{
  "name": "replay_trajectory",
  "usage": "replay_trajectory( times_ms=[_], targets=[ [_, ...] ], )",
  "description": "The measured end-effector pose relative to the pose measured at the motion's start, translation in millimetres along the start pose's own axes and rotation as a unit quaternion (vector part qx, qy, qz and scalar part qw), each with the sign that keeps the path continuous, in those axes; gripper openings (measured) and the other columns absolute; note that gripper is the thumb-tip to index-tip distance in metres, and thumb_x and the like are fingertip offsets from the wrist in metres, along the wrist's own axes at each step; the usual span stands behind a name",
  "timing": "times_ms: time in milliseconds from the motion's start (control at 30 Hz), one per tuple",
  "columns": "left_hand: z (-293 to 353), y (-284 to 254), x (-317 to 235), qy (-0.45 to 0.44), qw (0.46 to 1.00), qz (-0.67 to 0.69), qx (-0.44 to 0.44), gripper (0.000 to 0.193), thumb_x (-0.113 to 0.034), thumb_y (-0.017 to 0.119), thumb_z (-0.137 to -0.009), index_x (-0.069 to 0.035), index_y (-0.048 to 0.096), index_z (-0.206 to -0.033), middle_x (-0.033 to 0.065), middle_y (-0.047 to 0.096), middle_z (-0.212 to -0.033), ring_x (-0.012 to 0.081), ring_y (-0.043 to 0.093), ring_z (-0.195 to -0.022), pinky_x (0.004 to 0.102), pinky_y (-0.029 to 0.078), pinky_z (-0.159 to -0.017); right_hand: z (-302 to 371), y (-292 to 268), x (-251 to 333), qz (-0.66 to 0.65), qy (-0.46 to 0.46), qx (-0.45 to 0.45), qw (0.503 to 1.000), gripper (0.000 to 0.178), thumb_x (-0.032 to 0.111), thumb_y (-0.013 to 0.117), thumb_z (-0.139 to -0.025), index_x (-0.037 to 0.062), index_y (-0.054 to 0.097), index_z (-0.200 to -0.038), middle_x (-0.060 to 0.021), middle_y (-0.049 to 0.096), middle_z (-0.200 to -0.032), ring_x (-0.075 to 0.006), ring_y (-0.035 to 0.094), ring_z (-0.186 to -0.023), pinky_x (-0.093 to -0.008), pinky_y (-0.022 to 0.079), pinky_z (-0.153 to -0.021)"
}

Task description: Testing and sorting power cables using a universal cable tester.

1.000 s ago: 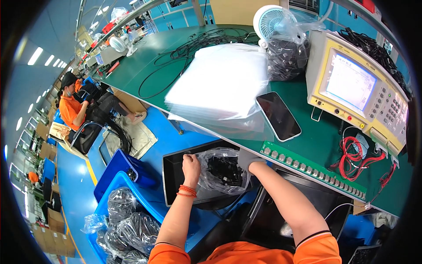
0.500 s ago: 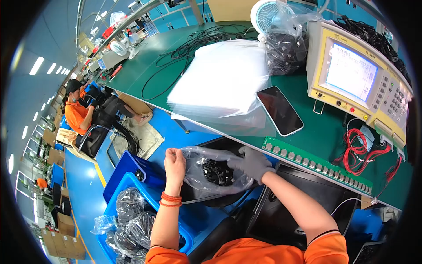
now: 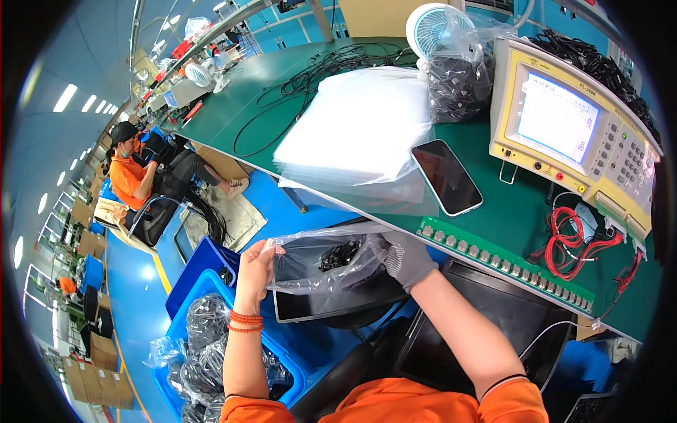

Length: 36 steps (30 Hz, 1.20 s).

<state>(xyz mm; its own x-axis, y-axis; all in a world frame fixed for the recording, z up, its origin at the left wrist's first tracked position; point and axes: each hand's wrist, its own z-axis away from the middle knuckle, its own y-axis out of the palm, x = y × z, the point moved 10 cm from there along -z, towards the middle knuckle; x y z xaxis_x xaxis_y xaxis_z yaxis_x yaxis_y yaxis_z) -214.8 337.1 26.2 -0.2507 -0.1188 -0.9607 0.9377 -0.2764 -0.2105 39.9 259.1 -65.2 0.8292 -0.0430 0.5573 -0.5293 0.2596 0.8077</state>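
Observation:
A clear plastic bag is stretched between my two hands, with black cables inside it. My bare left hand, a red beaded bracelet at its wrist, pinches the bag's left edge. On the other side my right hand, in a grey glove, grips the bag's right end; its fingertips are partly hidden by plastic. Below the bag lies a black tray-like surface. A blue bin of bagged black cables stands below my left hand.
On the green table lie a stack of clear plastic sheets, a phone, a green connector board and red wires. A yellow-framed tester and a fan stand behind. A seated person works at left.
My left hand has moved left and slightly down, pulling the bag wider. My right hand has shifted slightly left, and the cables sit a little higher in view.

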Motion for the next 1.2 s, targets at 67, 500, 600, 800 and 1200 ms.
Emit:
replay_trajectory(
  times_ms=[67,500,600,800,1200],
  targets=[
    [1.5,-4.3,6.6,-0.018,0.999,0.036,-0.005,0.027,-0.020,0.046,-0.098,-0.003,0.063,-0.086,-0.0084,0.033,-0.051,0.0022,0.022,-0.038,0.0202,0.016,-0.036,2.5,3.6,0.6,-0.005,-0.006,-0.026,1.000,0.017,0.008,0.059,-0.088,0.0045,0.060,-0.104,-0.0038,0.062,-0.093,-0.0127,0.061,-0.079,-0.0237,0.049,-0.067],
    [16.4,0.6,40.5,-0.058,0.990,0.005,0.128,0.016,-0.008,0.070,-0.082,-0.003,0.068,-0.097,-0.0018,0.059,-0.066,0.0031,0.043,-0.042,0.0174,0.036,-0.040,52.4,-4.3,19.8,0.370,0.117,0.060,0.920,0.025,0.026,0.066,-0.087,0.0029,0.066,-0.096,-0.0058,0.067,-0.084,-0.0109,0.063,-0.075,-0.0226,0.048,-0.071],
    [21.2,-1.4,68.1,-0.116,0.979,0.013,0.169,0.022,-0.022,0.068,-0.087,-0.001,0.068,-0.094,0.0010,0.062,-0.072,0.0066,0.051,-0.049,0.0199,0.042,-0.044,42.5,-13.3,7.3,0.027,0.075,0.024,0.997,0.023,0.024,0.058,-0.094,0.0029,0.062,-0.102,-0.0054,0.065,-0.089,-0.0116,0.063,-0.081,-0.0262,0.053,-0.067],
    [-7.8,-6.0,147.2,-0.170,0.918,0.358,-0.003,0.025,-0.029,0.051,-0.097,-0.008,0.059,-0.084,0.0046,0.065,-0.081,0.0164,0.066,-0.068,0.0312,0.058,-0.060,28.0,-30.3,-50.1,-0.309,0.091,-0.173,0.931,0.013,0.022,0.051,-0.096,0.0130,0.057,-0.089,-0.0009,0.057,-0.074,-0.0119,0.054,-0.059,-0.0252,0.048,-0.051],
    [13.5,15.8,17.1,0.247,0.858,-0.351,-0.282,0.053,-0.047,0.062,-0.085,0.004,0.058,-0.100,0.0166,0.059,-0.085,0.0322,0.059,-0.087,0.0428,0.044,-0.078,-12.1,-65.2,-41.1,0.168,0.045,-0.183,0.968,0.037,0.043,0.062,-0.088,0.0070,0.062,-0.093,-0.0047,0.061,-0.084,-0.0155,0.057,-0.076,-0.0304,0.045,-0.071]
  ],
)
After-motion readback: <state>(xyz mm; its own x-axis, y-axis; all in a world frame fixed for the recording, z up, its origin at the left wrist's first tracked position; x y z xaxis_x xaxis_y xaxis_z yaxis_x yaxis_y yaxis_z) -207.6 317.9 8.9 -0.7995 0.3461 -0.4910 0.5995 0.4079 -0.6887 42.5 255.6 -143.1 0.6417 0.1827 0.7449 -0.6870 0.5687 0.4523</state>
